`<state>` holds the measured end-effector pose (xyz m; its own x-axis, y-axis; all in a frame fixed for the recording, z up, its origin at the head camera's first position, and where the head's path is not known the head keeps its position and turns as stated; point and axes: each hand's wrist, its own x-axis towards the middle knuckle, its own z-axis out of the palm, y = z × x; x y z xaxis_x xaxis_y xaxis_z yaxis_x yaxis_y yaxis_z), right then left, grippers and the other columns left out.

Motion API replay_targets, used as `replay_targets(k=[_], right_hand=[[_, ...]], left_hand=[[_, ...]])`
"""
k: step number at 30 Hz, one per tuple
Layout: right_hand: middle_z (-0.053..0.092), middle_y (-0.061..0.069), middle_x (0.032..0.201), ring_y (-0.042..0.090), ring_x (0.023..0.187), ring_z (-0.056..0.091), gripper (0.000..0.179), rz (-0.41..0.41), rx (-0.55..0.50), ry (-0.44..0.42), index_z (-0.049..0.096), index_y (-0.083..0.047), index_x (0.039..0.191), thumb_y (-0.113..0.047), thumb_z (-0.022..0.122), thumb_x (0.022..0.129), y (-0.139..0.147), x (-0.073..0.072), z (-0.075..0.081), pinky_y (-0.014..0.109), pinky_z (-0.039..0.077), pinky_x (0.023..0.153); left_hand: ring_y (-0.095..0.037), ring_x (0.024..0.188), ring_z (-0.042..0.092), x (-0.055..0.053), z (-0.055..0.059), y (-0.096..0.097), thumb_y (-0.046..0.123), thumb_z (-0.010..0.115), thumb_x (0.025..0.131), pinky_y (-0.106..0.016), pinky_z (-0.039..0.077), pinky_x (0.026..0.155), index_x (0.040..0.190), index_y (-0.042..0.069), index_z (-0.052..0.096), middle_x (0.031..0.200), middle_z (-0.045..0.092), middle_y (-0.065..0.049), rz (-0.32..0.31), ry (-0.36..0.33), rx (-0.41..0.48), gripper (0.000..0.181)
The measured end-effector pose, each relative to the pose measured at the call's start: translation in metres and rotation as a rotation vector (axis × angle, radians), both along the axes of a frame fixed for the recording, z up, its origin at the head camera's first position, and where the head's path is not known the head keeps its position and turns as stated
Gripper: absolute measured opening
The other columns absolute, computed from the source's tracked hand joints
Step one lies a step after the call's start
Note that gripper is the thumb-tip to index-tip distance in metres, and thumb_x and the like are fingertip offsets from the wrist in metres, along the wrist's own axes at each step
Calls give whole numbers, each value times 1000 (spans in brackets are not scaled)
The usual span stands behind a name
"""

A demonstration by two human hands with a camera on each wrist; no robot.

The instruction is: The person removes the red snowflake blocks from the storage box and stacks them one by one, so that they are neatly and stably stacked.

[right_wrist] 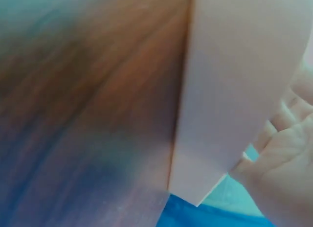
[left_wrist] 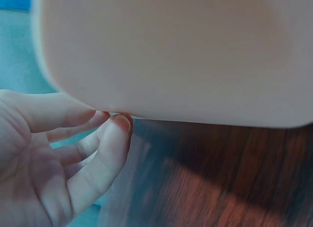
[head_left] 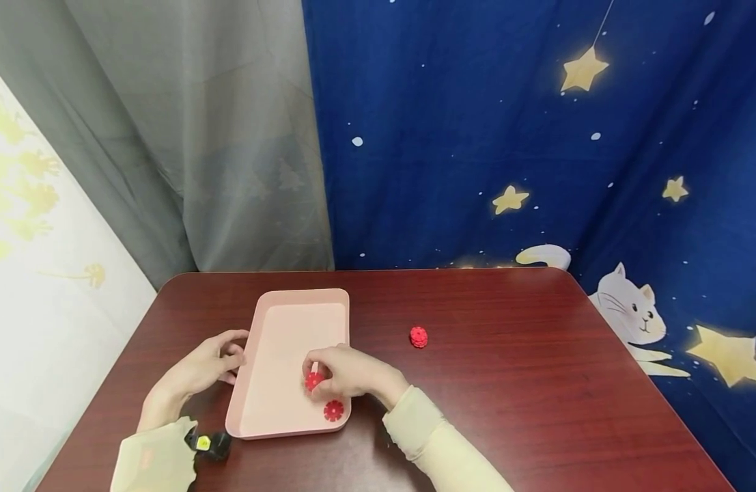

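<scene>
My right hand [head_left: 347, 372] reaches over the right side of the pink tray [head_left: 279, 403], pinching a red toothed disc [head_left: 313, 383] between thumb and fingers. Another flower-shaped red disc [head_left: 333, 411] lies in the tray's near right corner, just below that hand. On the tray's left side, my left hand [head_left: 208, 365] has its fingertips at the rim; in the left wrist view, the left hand [left_wrist: 73, 153] pinches the tray's edge [left_wrist: 171, 90]. Only the tray's outer wall [right_wrist: 230, 90] and part of the right hand [right_wrist: 279, 163] show in the right wrist view; the disc is hidden there.
A small stack of red discs [head_left: 418, 336] stands on the dark red wooden table [head_left: 507, 383], right of the tray. Beside the left sleeve is a black object with a yellow label [head_left: 212, 444]. Grey and blue star-patterned curtains [head_left: 445, 137] hang behind the table.
</scene>
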<state>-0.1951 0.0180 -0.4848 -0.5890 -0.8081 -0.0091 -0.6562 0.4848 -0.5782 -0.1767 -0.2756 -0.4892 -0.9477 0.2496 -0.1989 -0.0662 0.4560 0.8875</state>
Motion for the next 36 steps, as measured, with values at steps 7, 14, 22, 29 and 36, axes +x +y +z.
replay_targets(k=[7,14,22,29,36], right_hand=[[53,-5,59,11,50,55,14,-85,-211,-159,67,-16,94,-12,78,84,22,-7,17,18,42,50],[61,12,65,38,58,62,12,-224,-333,-301,68,-12,97,-9,74,87,64,-8,18,33,52,59],[61,30,73,41,55,64,24,-463,-506,-411,62,-1,111,-2,70,89,117,-18,-3,53,54,55],[61,31,76,27,53,67,34,-644,-693,-455,53,5,120,-2,69,90,144,-28,-10,37,56,52],[65,27,80,23,54,67,31,-830,-803,-480,58,0,126,-6,62,96,155,-30,-12,25,52,50]], left_hand=[[-27,83,64,-1,0,-1,-3,54,96,-38,58,67,143,-12,30,97,57,-18,-2,12,-9,53],[-28,82,64,3,-2,-1,-2,54,97,-38,57,67,143,-12,30,98,56,-18,3,-1,0,53],[-28,84,63,-1,-3,3,-3,52,97,-38,57,68,143,-13,29,97,54,-18,-29,-3,13,52],[-28,83,63,-1,-1,2,-3,53,96,-38,57,67,143,-12,30,97,55,-18,-18,3,4,53],[-28,82,63,-1,-1,1,-3,53,96,-38,57,66,142,-13,30,95,55,-17,-6,1,3,53]])
